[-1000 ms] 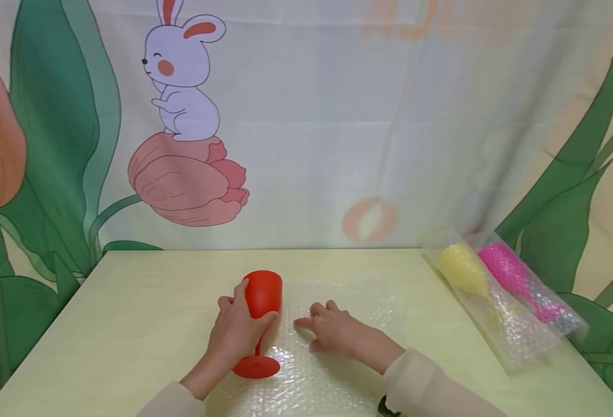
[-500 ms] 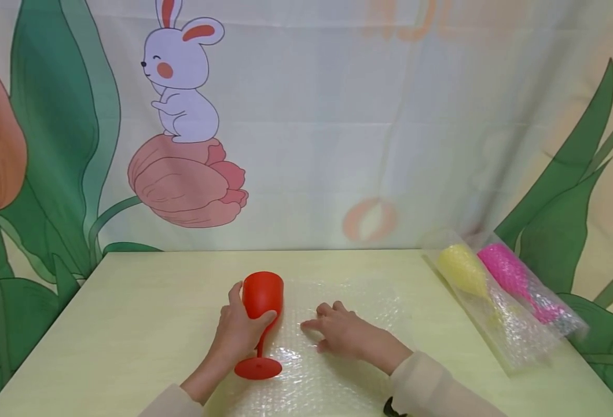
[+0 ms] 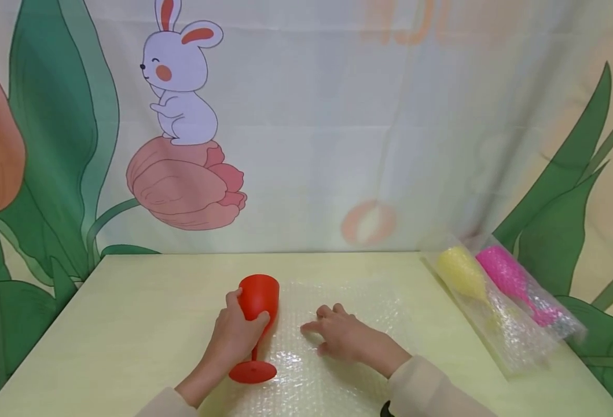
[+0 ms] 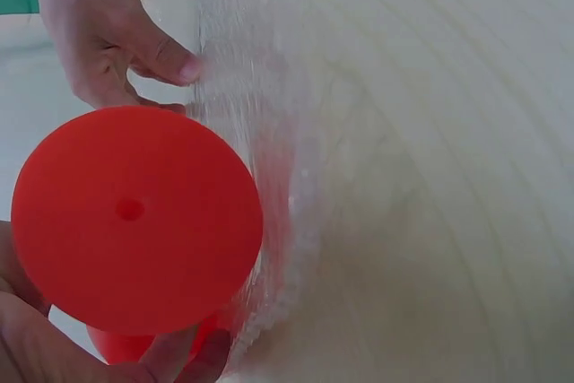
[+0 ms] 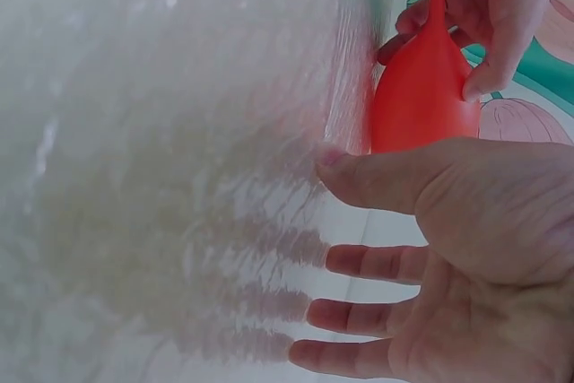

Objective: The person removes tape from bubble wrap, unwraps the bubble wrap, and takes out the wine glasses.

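A red plastic goblet (image 3: 259,298) lies on its side at the left part of a clear bubble wrap sheet (image 3: 332,370), its round foot towards me. My left hand (image 3: 238,336) grips its bowl, thumb on the near side and fingers around the left. In the left wrist view the foot (image 4: 134,217) of the goblet faces the camera and hides most of the bowl. My right hand (image 3: 348,336) rests its spread fingertips on the bubble wrap, right of the goblet. The right wrist view shows its thumb and fingers (image 5: 359,316) extended, holding nothing.
A yellow goblet (image 3: 462,272) and a pink goblet (image 3: 504,269), each wrapped in bubble wrap, lie side by side at the table's right edge. The pale yellow table (image 3: 103,324) ends at a printed cloth backdrop (image 3: 306,127) with a rabbit and flowers.
My right hand has shifted slightly right across the bubble wrap, away from the goblet. My left hand keeps its hold on the goblet, nearly in place.
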Motion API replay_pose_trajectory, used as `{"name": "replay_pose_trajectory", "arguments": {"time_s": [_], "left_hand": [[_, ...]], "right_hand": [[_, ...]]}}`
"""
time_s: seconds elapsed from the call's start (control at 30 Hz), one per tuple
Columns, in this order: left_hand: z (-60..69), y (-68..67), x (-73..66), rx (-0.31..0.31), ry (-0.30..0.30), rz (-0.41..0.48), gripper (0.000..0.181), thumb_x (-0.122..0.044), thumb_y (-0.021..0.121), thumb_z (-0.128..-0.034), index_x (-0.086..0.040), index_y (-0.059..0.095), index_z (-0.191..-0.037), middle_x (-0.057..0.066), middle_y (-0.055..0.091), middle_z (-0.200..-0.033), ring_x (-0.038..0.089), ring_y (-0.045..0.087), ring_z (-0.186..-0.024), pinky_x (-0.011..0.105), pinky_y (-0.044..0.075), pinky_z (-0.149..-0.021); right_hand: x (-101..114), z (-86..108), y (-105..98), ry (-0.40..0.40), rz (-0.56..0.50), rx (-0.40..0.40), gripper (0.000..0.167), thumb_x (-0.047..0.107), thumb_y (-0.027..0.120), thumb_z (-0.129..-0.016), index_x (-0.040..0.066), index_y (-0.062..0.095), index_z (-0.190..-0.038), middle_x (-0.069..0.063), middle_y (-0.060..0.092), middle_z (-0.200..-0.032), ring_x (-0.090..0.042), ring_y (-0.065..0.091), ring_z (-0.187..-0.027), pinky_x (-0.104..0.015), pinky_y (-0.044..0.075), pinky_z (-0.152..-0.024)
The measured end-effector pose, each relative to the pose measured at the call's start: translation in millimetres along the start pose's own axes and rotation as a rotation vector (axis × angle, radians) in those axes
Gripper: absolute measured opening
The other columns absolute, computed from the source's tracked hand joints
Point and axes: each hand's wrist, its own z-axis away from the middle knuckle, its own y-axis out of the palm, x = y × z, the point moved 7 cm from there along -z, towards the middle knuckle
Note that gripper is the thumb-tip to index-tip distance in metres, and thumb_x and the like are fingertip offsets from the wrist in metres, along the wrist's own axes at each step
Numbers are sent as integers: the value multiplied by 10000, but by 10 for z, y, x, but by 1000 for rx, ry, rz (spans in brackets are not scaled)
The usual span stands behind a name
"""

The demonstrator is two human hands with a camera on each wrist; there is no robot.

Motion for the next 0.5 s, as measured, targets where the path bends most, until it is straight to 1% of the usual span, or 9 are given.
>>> {"name": "replay_pose_trajectory", "arguments": {"time_s": [0.13,0.27,0.37,0.5], "left_hand": [[-2,15,-7,11,5,-10,812,-262,705,-939,12,228,-1537,291,520,-1248,442,564,-1097,528,600,-766],[8,24,4,-9,-2,-22,862,-308,751,-911,0,230,-1525,290,485,-1280,448,555,-1118,549,591,-790],[9,16,22,-22,-14,-34,879,-334,778,-892,-3,239,-1503,297,456,-1274,451,561,-1096,554,588,-787],[-4,-20,23,-28,-6,-72,850,-334,784,-891,36,263,-1452,305,423,-1230,436,561,-1041,533,580,-763]], "right_hand": [[-4,-8,4,12,8,0,443,204,798,-913,268,692,-1338,-42,571,-1134,-233,484,-963,-382,515,-754],[-18,-26,15,31,-2,13,450,201,795,-914,281,691,-1345,-26,558,-1110,-218,467,-956,-363,504,-765],[-10,-26,18,33,-6,18,451,195,795,-914,276,693,-1345,-30,562,-1112,-223,474,-962,-376,513,-772],[7,-18,10,24,8,11,446,192,796,-913,263,694,-1341,-45,565,-1125,-239,483,-961,-392,520,-759]]}}
